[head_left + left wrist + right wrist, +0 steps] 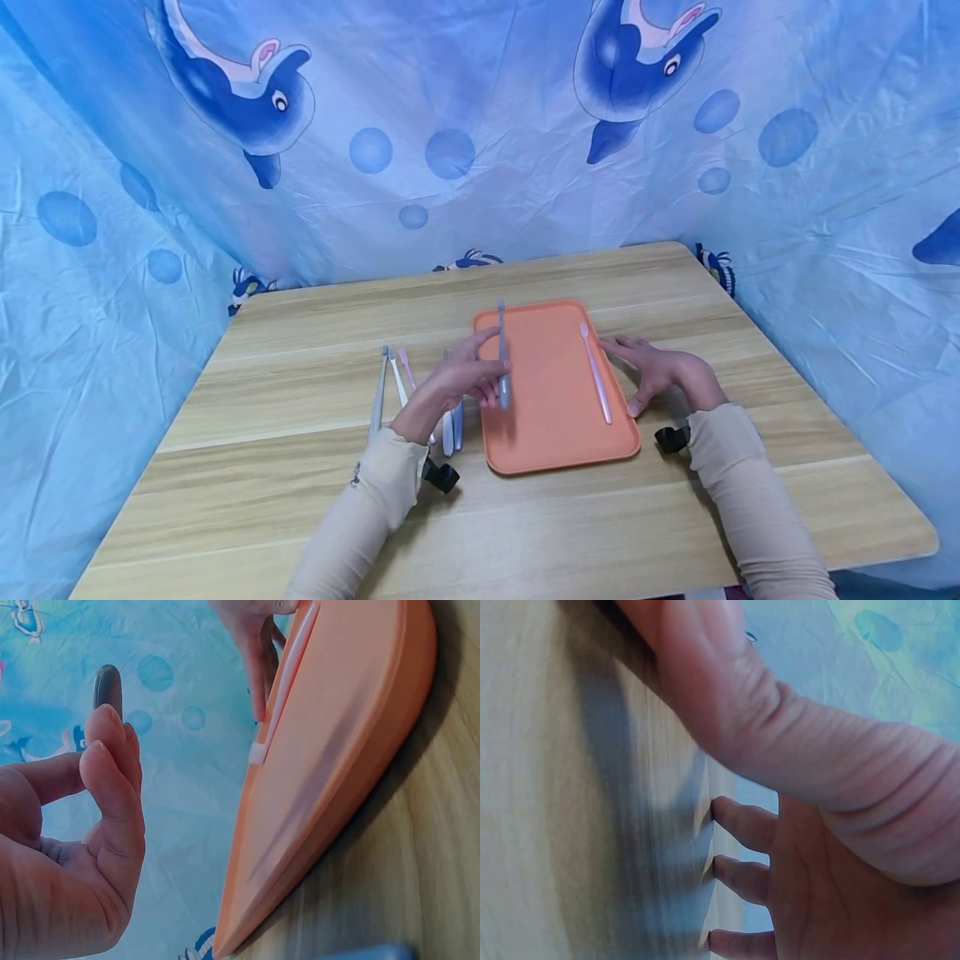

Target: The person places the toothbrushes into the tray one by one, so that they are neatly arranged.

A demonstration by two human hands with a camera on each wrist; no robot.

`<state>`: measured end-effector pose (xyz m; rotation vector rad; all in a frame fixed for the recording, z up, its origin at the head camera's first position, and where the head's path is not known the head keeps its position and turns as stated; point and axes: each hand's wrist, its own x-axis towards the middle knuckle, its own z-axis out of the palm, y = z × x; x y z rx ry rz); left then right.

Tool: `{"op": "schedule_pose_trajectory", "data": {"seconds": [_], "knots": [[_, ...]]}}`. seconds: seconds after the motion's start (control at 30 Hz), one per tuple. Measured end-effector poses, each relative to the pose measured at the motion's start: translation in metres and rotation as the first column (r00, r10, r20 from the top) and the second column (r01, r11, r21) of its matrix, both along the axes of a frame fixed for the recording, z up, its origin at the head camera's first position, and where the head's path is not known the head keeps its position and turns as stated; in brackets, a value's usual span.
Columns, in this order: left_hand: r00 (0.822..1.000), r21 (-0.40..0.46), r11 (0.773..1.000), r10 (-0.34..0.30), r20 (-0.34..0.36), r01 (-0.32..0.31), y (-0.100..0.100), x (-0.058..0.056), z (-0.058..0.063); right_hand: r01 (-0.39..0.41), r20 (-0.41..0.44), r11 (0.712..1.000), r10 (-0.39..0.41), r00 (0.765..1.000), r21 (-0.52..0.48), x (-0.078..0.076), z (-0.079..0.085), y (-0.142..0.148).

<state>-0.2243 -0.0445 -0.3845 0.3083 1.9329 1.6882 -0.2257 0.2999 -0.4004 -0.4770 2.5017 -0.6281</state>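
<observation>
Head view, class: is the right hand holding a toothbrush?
No, the right hand touches the orange tray, while the left hand holds a gray toothbrush.

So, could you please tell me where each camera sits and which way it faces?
Head: on the head, facing forward and down at the orange tray, table and blue backdrop; left hand, right hand and sleeves show.
Left wrist: on the left wrist, looking past the left hand's fingers, which hold the grey toothbrush, toward the tray and right hand.
Right wrist: on the right wrist, looking past the right hand's thumb and fingers at the table and backdrop.
Shared: head and left wrist both show the pink toothbrush in the tray.
</observation>
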Motion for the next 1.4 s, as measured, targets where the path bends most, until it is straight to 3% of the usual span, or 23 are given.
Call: {"op": "schedule_pose_trajectory", "data": {"seconds": [0.8, 1.4], "knots": [[0.999, 0.007, 0.999, -0.050, 0.009, 0.050, 0.050, 0.003, -0.014, 0.003, 0.006, 1.000, -0.003, 1.000, 0.009, -0.002, 0.001, -0.003], [0.998, 0.023, 0.999, -0.033, 0.054, 0.032, 0.076, 0.003, -0.025, 0.012, -0.002, 0.999, -0.012, 1.000, 0.030, -0.003, -0.002, -0.003]]}}
